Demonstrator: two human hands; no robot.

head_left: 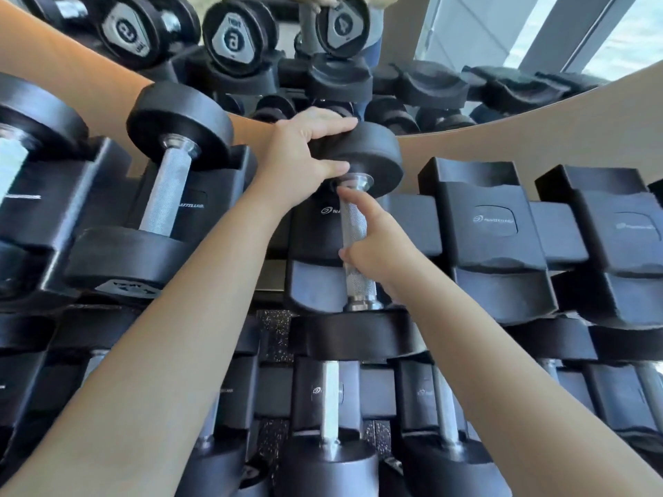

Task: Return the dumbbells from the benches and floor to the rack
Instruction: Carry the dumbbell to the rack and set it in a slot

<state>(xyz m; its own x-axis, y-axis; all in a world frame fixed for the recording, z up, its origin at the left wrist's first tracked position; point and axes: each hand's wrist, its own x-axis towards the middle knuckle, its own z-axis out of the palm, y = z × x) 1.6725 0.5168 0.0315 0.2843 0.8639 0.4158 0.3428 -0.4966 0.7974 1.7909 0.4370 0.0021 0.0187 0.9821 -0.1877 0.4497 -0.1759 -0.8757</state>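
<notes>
1. The person is setting a dumbbell [373,156] into a top-row cradle of the rack [495,224].
2. The left hand [305,156] is clasping its far head; the right hand [376,252] is curling round the handle.
3. Next, probably lowering both ends evenly before letting go.

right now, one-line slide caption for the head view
Left hand holds the far head of the dumbbell, right hand grips its handle, at a rack cradle.

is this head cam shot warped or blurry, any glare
Head view: heavy wide-angle warp, mirror edge bows into a curve; head view: window upper right is blown out; head view: far-left handle is smeared, left hand and right hand on the held dumbbell look sharp.
</notes>
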